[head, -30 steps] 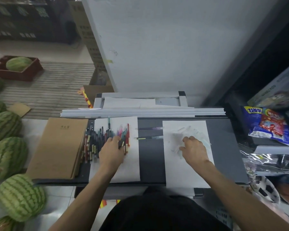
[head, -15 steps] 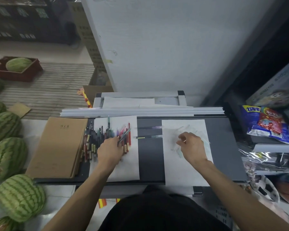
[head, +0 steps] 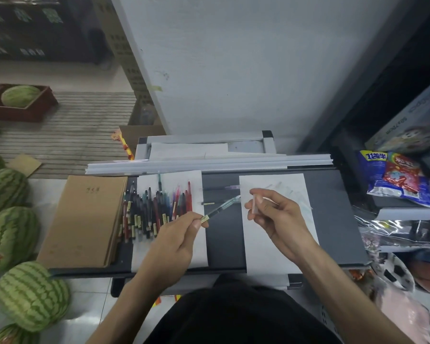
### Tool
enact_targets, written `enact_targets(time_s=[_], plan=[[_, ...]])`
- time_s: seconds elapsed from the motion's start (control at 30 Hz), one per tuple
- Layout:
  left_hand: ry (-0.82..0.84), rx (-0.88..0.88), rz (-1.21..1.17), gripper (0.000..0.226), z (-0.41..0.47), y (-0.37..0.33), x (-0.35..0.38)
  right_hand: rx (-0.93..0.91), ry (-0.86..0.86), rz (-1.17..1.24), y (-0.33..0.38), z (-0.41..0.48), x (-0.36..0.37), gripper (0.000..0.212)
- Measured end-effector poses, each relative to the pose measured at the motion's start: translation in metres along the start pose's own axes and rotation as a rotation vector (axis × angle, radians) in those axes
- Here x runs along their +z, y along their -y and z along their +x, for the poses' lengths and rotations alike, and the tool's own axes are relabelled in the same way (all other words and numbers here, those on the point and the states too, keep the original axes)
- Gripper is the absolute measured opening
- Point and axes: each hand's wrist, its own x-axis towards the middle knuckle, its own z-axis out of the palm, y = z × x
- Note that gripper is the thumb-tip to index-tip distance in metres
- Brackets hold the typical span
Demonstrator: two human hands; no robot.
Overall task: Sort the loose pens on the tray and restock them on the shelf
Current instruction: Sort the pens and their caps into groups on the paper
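Lifted since before, our left hand pinches a pen by its tail, our right hand a clear piece; mid-frame, that tail-end grip may drop it

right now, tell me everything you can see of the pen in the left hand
The pen is slim, with a dark barrel, a pale translucent far end and a yellowish label at the near end. The left hand pinches that labelled end; the pen slants up and right over the dark tray.

Dim, flat indoor light; soft focus; wide-angle bending at edges.
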Motion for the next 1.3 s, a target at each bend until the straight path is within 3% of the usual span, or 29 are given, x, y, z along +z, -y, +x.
enact_targets(time_s=[0.17,0.73,0.93,1.13,1.3], plan=[[0.033,0.033,-0.046,0.028,-0.009,-0.02,-0.002,0.015,0.017,0.217,0.017,-0.013,0.012,0.018],[-0.003,-0.007,-0.019,0.03,-0.012,-0.023,0.006,-0.017,0.014,0.217,0.031,-0.024,0.022,0.013],[-0.012,0.014,-0.011,0.029,-0.014,-0.019,0.007,-0.122,-0.042,0.133,0.026,-0.025,0.025,0.01],[-0.004,0.041,-0.014,0.026,-0.013,-0.018,0.007,-0.132,0.016,-0.002,0.016,-0.027,0.035,0.009],[-0.025,0.06,-0.006,0.031,-0.005,-0.013,0.009,-0.076,-0.084,0.067,0.002,-0.023,0.036,0.012]])
